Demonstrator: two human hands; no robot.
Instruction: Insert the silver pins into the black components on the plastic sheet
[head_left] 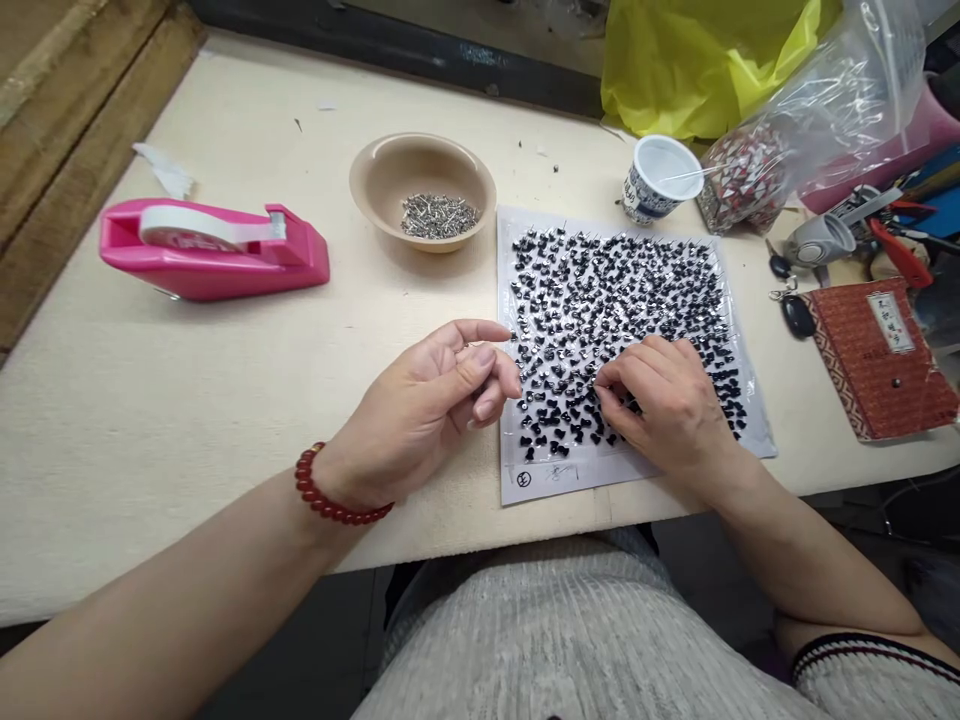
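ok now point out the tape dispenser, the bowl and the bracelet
tape dispenser point(225, 268): head view, on its pink side
bowl point(379, 200): head view, on its inner wall
bracelet point(306, 478): head view, on its beads

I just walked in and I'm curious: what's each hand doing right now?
Left hand: half-curled, palm up; whether it holds anything can't be told.
Right hand: pinched closed over the black pieces; anything between its fingertips is hidden.
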